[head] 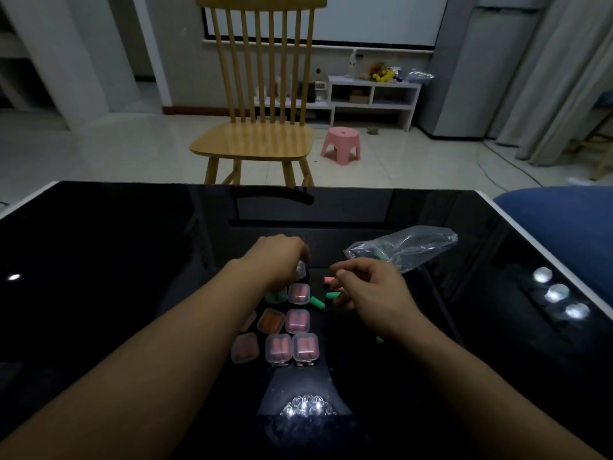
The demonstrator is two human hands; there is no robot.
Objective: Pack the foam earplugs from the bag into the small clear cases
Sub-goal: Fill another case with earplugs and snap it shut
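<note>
left hand [282, 257]: palm down, fingers curled round a clear case [300, 269] | right hand [371, 287]: fingers pinch a pink earplug [328, 280] above worktop [132, 260]

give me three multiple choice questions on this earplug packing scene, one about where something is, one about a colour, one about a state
1. Where does the plastic bag lie on the black table?
A. beyond the right hand
B. under the left forearm
C. on the wooden chair

2. What colour are the two loose earplugs between the cases and the right hand?
A. yellow
B. green
C. white

3. What is the left hand doing?
A. lying flat on the table
B. reaching into the bag
C. holding a small clear case

Answers:
1. A, the bag sits just past the right hand's knuckles.
2. B, both lie green on the dark table beside a closed pink-filled case.
3. C, its curled fingers grip the case above the rows.
</note>
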